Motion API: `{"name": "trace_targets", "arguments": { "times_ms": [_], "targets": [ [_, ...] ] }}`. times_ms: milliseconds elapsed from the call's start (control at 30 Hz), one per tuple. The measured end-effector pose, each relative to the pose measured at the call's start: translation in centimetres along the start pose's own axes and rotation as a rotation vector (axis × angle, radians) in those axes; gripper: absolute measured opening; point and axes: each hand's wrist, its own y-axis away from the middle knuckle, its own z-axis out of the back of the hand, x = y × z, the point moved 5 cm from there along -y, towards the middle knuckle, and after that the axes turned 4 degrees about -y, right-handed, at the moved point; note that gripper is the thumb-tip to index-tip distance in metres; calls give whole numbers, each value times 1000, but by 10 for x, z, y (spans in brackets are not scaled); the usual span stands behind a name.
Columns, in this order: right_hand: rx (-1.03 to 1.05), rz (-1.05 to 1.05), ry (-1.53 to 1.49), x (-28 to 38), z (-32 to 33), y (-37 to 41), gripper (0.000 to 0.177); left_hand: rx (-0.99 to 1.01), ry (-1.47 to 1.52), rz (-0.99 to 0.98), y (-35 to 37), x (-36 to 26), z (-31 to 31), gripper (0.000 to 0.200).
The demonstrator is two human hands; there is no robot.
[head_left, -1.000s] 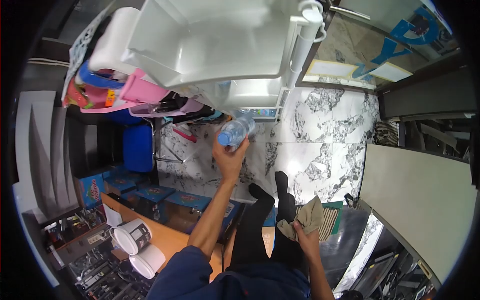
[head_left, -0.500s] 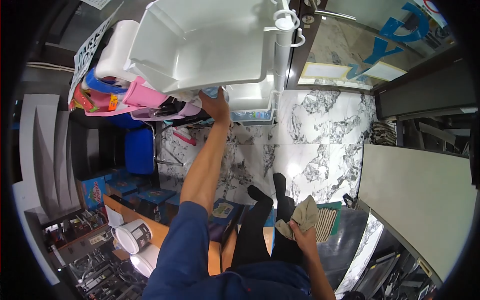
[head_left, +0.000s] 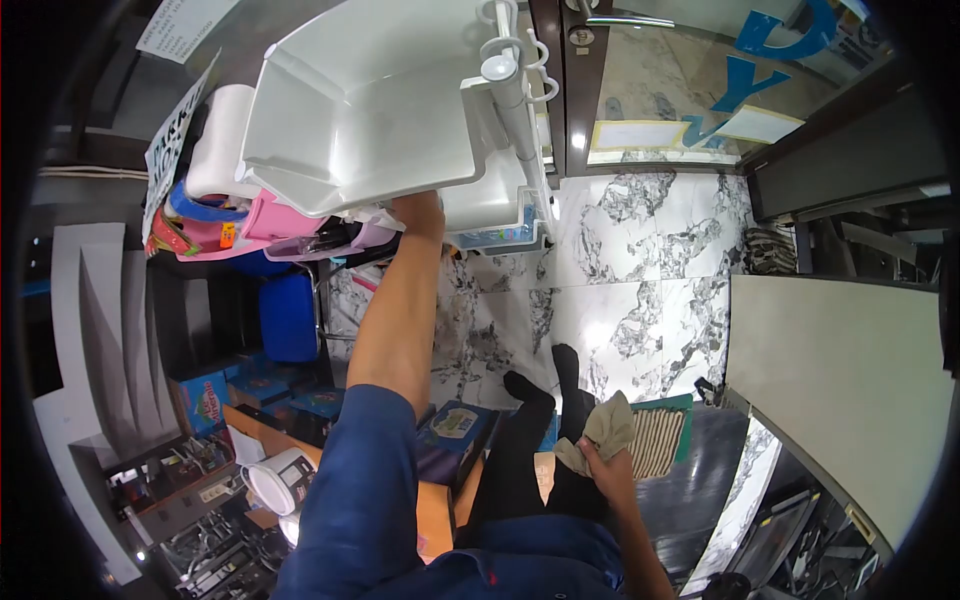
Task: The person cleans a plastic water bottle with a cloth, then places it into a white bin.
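My left hand (head_left: 420, 213) reaches under the front lip of the upper white bin (head_left: 400, 125) of a tiered rack. Its fingers are hidden there, so I cannot see what they touch or hold. Beside it, on the left, are crumpled white material (head_left: 377, 216) and a lilac basket (head_left: 325, 243) with dark items in it. A lower white bin (head_left: 490, 200) shows to its right. Low in front of my body, my right hand (head_left: 612, 470) is closed round a bunched beige-green cloth (head_left: 607, 432).
A pink container (head_left: 275, 222) and a white paper roll (head_left: 220, 145) stand left of the rack. A glass door (head_left: 660, 95) is at the upper right. On the marble-patterned floor (head_left: 620, 300) are my feet; a striped mat (head_left: 657, 440) and a pale cabinet top (head_left: 830, 360) lie to the right.
My left hand has gone further under the upper bin, and the clear bluish plastic seen at its fingers is now hidden. The view has shifted slightly. My right hand keeps the cloth.
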Motion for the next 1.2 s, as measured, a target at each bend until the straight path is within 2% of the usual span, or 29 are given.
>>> {"name": "trace_targets", "arguments": {
  "times_ms": [133,233,433,467,500,533,600,633,700,733,767,867,933,967,1067,1200],
  "targets": [
    [40,-50,-20,12,-5,4,40,258,236,295,6,3,0,67],
    [8,35,-2,12,-3,3,40,350,448,506,19,5,1,62],
    [-46,96,-1,21,4,8,42,380,612,620,49,-5,8,49],
    [-31,53,-9,12,4,9,41,380,611,628,59,-8,14,45],
    [-17,11,-20,-2,5,7,41,380,608,634,69,-8,20,41],
    [-3,-25,-32,-12,6,6,40,457,555,517,76,0,24,29],
    [27,23,26,-13,5,10,40,474,630,135,94,36,24,20],
    [40,51,56,-12,4,12,40,484,484,-22,130,34,53,16],
    [75,62,38,-22,0,8,39,569,368,-136,213,46,109,12],
    [94,67,31,-24,-4,9,39,615,435,-62,250,69,127,16],
    [108,76,13,-20,-10,11,41,757,392,-30,282,93,148,20],
    [146,154,32,12,-32,15,46,868,420,118,370,177,212,23],
    [161,279,124,38,-57,18,49,870,438,270,410,202,263,26],
    [230,258,151,49,-74,22,51,843,428,378,425,207,292,27],
    [484,210,221,77,-133,40,53,770,453,519,439,232,354,28],
    [777,255,419,93,-220,81,52,570,600,446,416,257,416,37]
  ]
}}
